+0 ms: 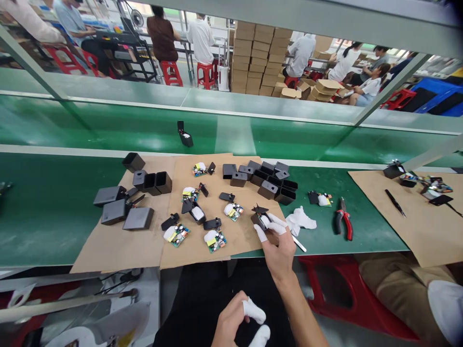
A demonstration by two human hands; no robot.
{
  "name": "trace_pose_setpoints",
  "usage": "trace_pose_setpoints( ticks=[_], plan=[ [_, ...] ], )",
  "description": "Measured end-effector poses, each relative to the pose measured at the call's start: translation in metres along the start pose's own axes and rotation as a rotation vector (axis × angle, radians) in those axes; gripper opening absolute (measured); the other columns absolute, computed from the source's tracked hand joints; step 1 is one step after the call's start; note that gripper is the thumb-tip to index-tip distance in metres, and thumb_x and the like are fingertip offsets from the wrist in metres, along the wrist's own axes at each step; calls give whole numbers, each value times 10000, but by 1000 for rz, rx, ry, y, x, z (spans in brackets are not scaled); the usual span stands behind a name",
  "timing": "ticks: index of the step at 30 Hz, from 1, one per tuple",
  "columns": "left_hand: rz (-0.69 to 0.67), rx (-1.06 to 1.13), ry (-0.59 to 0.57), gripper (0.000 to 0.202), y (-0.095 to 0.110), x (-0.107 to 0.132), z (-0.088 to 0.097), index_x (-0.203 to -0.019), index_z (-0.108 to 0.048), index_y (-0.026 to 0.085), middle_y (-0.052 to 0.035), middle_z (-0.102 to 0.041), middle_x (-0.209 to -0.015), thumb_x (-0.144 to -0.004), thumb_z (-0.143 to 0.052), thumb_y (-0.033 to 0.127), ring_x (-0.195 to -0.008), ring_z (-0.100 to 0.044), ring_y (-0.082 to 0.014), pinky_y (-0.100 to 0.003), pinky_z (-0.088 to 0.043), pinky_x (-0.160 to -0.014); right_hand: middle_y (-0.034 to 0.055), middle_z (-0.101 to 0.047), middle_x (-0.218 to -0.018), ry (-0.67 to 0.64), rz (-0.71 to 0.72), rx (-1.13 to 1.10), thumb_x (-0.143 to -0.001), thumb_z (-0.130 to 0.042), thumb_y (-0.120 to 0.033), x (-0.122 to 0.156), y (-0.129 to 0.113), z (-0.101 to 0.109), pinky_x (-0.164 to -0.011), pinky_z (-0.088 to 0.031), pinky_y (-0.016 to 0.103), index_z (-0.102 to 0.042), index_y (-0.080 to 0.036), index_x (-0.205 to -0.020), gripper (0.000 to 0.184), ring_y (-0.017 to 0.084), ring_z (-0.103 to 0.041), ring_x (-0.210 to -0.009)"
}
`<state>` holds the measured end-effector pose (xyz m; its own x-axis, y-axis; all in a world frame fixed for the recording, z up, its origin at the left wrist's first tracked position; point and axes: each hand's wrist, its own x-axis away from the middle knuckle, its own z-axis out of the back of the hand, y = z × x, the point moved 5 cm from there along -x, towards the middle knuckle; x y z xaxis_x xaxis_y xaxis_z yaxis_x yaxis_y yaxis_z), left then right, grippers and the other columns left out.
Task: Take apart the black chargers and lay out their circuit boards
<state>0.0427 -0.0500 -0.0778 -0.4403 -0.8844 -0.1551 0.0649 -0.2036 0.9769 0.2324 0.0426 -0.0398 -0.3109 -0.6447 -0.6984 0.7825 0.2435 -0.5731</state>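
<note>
My right hand (277,246) reaches onto the cardboard sheet (238,193) and pinches a small black plug part (259,216) with white-capped fingertips. My left hand (237,320) hangs low over my lap, fingers curled, white finger cots on two fingers, nothing visible in it. Several small circuit boards (215,239) with white pieces and black clips lie scattered on the cardboard left of my right hand. A cluster of open black housings (269,180) sits just beyond it.
Closed grey-black housings (119,209) lie at the left. A white cloth (300,219) and red-handled pliers (343,219) rest on the green bench at right. One black part (185,135) stands on the conveyor. A neighbour's cardboard (408,212) holds parts; seated workers beyond.
</note>
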Motion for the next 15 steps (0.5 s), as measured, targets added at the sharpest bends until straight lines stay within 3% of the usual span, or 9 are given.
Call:
trace_pose_setpoints(
  ticks=[3, 6, 8, 11, 13, 15],
  plan=[
    [-4, -11, -79, 47, -2, -1, 2, -958, -708, 229, -49, -660, -871, -916, -720, 211, -747, -588, -167, -278, -463, -680, 132, -771, -1258, 1, 44, 8, -962, -803, -164, 0, -2, 0, -951, -681, 424, -720, -233, -1172, 236, 257, -791, -1129],
    [66, 31, -12, 40, -9, 0, 1, -912, -730, 225, -48, -674, -848, -917, -734, 265, -739, -593, -170, -286, -461, -687, 142, -769, -1272, -6, 72, 22, -962, -796, -146, 0, -4, 0, -959, -677, 418, -733, -227, -1168, 231, 258, -793, -1128],
    [185, 108, 83, 135, -23, 2, -3, -876, -751, 221, -47, -687, -831, -915, -751, 350, -731, -595, -170, -299, -477, -717, 145, -771, -1271, -2, 71, 40, -960, -801, -155, 0, -3, 0, -954, -679, 421, -732, -224, -1154, 217, 263, -793, -1128],
    [470, 331, 192, 359, -57, 3, -15, -852, -778, 197, -63, -732, -813, -833, -830, 552, -730, -639, -182, -315, -520, -749, 140, -783, -1241, 23, 57, 59, -955, -817, -186, 1, -3, 0, -927, -690, 429, -717, -223, -1210, 277, 274, -794, -1126],
    [641, 468, 242, 549, -80, 3, -22, -851, -786, 172, -87, -748, -758, -742, -840, 708, -690, -669, -208, -314, -514, -661, 147, -779, -1259, 11, 63, 82, -966, -804, -182, 1, -4, 0, -948, -687, 441, -708, -223, -1286, 337, 281, -789, -1151],
    [715, 513, 286, 681, -96, 5, -17, -883, -794, 156, -104, -749, -716, -711, -784, 815, -643, -678, -230, -310, -485, -577, 158, -760, -1315, -20, 87, 108, -983, -775, -150, 1, -6, -2, -998, -671, 447, -715, -230, -1316, 348, 279, -781, -1182]
  ],
)
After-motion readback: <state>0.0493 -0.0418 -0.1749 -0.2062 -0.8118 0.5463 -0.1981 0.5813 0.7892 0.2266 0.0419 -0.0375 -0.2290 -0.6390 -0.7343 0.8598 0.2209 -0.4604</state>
